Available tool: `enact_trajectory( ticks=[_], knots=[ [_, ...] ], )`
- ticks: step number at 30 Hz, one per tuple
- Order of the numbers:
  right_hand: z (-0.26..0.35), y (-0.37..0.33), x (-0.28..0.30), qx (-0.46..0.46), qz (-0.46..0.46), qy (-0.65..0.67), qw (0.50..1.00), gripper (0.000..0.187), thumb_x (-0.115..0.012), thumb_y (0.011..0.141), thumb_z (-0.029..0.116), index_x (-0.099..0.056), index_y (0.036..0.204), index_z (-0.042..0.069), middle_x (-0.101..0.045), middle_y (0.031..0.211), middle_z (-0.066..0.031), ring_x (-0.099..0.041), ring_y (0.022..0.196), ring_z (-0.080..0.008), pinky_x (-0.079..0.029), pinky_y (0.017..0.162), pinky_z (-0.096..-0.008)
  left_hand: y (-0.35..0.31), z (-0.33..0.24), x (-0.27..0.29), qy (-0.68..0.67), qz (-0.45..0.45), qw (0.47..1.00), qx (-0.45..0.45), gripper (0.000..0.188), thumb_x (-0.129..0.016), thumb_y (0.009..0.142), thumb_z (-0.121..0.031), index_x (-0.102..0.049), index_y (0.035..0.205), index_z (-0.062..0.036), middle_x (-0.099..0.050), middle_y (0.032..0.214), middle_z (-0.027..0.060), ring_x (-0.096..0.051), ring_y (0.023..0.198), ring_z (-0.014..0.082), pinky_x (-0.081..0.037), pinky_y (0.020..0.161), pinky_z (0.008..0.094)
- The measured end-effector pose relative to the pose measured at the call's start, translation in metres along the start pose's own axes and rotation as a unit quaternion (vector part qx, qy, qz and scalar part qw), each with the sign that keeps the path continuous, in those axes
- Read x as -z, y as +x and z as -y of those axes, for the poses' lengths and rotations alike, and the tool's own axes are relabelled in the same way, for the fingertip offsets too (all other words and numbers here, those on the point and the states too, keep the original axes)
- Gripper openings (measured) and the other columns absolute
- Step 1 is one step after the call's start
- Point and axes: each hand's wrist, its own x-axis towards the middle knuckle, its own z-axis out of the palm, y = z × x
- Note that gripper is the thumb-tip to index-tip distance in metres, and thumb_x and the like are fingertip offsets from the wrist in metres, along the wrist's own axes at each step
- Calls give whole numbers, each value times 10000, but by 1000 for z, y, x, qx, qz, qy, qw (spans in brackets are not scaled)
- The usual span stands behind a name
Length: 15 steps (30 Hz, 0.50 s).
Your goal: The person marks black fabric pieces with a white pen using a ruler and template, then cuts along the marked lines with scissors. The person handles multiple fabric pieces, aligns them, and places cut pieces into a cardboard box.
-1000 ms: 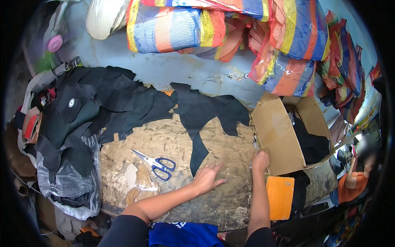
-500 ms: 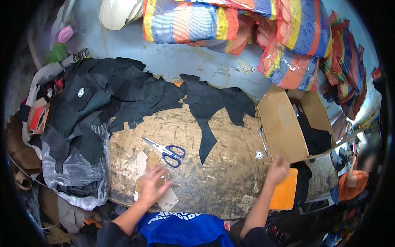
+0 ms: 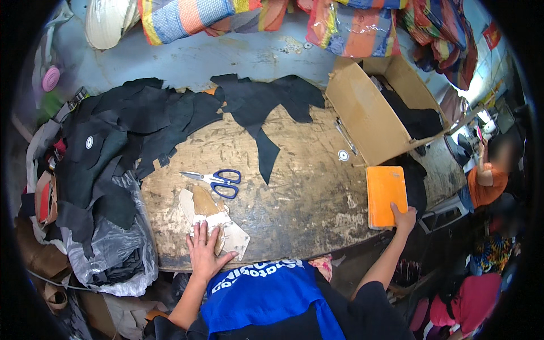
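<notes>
My left hand (image 3: 205,250) lies with fingers spread on the lower end of pale, flat template-like pieces (image 3: 233,233) near the table's front edge. A tan rounded piece (image 3: 204,201) lies among them. Just beyond are scissors (image 3: 218,182) with blue handles, blades pointing left. At the right, my right hand (image 3: 403,217) grips the lower right corner of an orange notebook (image 3: 386,190), thumb on its cover; the other fingers are partly hidden at its edge. The notebook rests closed at the table's right end, below a cardboard box.
Dark leather-like pieces (image 3: 113,122) heap up at the left and spread along the far side. An open cardboard box (image 3: 368,116) holds dark material. A clear plastic bag (image 3: 113,263) hangs at the left edge. Pens (image 3: 347,137) lie beside the box. Another person (image 3: 490,178) is far right.
My right hand has moved from beside the box to the notebook's lower right corner and now grips it. My left hand has flattened onto the pale pieces. The view has shifted rightward.
</notes>
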Motion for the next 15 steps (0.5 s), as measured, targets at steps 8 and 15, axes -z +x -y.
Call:
enact_trajectory(
  ticks=[8, 15],
  knots=[
    [-10, -6, -15, -41, 151, 368, 916, 385, -766, 752, 75, -620, 1076, -72, -672, 1019, -129, -645, 876, -192, -498, 780, -307, 1, -3, 2, -5, -13, 1000, -2, 840, -704, 644, -619, -521, 1303, -132, -302, 1454, 217, -210, 1378, 382, -151, 1065, 623],
    [-7, -20, -15, -71, 200, 431, 877, 426, -746, 771, 67, -575, 1137, -70, -652, 1075, -133, -631, 929, -209, -490, 811, -331, 16, -14, -1, 10, 21, 999, 28, 866, -651, 704, -629, -450, 1352, -89, -208, 1502, 213, -144, 1400, 383, -131, 1066, 624]
  ],
)
